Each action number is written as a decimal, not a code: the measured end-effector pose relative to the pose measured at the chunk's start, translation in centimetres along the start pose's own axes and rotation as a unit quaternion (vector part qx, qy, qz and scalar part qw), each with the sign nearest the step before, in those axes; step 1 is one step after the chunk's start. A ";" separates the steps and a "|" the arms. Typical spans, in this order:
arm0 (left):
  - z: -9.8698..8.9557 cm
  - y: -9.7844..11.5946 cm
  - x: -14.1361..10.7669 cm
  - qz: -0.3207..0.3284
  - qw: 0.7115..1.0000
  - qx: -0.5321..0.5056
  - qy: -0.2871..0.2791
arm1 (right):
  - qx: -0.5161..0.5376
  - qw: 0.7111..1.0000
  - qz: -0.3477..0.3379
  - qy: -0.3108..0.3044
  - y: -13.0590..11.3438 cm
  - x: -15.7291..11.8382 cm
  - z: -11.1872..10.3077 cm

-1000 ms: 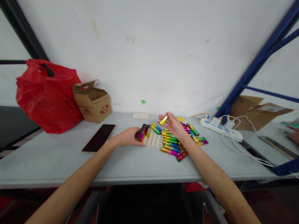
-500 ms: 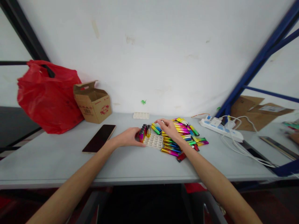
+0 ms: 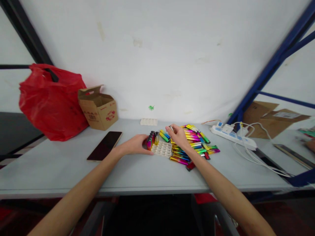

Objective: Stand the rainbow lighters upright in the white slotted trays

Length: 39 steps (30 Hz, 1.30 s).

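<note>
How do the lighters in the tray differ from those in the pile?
The tray lighters stand upright; the pile lighters lie on their sides. The tray lighters are few and clustered beside the left hand; the pile lighters are more numerous and spread about the right hand. Both groups are brightly coloured.

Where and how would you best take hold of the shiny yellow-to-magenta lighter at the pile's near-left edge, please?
I'd pinch the yellow left end of the shiny yellow-to-magenta lighter across its long sides, coming from above and the near left. It lies flat on the grey table, and that end juts past the glossy multicoloured lighters crowding its far side.
</note>
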State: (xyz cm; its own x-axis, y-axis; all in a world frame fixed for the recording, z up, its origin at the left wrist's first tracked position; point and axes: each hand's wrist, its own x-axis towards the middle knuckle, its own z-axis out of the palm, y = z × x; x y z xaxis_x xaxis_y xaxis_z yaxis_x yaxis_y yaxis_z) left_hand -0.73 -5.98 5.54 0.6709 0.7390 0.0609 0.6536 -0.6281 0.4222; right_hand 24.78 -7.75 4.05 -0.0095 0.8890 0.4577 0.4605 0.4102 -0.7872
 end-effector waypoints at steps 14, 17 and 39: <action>0.4 -0.8 0.1 0.001 1.000 -0.017 0.009 | -0.130 0.981 -0.058 -0.130 -2.7 -1.7 1.1; 0.6 -1.1 0.2 0.005 1.000 -0.018 0.010 | -0.152 0.971 -0.073 -0.168 -2.7 -1.8 1.5; 0.3 -0.6 0.2 -0.009 1.000 0.003 0.010 | -0.412 0.887 -0.083 -0.193 4.8 1.1 -7.3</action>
State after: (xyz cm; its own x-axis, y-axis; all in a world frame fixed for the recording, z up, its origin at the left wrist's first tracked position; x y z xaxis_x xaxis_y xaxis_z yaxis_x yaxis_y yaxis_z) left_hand -0.91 -5.57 5.03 0.6513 0.7554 0.0721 0.6679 -0.6158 0.4179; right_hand 33.42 -6.32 3.79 -0.3674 0.8989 0.2389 0.9150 0.3954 -0.0807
